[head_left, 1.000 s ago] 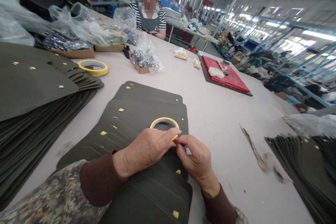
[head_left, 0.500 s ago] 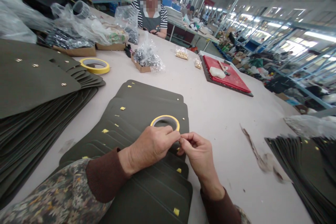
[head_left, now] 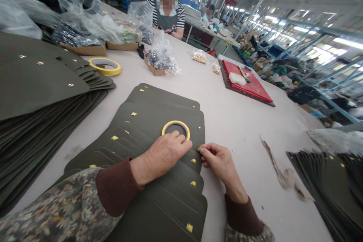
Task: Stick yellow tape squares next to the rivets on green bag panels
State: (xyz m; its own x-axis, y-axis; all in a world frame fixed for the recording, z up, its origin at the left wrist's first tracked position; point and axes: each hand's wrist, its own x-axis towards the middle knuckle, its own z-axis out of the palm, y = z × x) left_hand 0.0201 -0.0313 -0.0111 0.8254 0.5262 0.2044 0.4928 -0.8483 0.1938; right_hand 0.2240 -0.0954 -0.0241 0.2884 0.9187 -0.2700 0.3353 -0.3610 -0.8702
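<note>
"Entry one: left hand (head_left: 161,152)?"

"Lay flat, not gripping, fingers (head_left: 173,136) against the yellow tape roll (head_left: 176,122), which sat on the fanned olive panels (head_left: 159,111)."

"Entry two: right hand (head_left: 219,162)?"

"Narrow pinch, apparently holding a tiny yellow tape square (head_left: 198,148) at the panels' edge."

"Risks?"

"A slack pinch could drop the square; a sideways nudge could shift the fanned panels."

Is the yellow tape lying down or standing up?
Lying flat: the round yellow tape roll rests on its side on the dark olive panels, hole facing up, just above the left hand.
</note>
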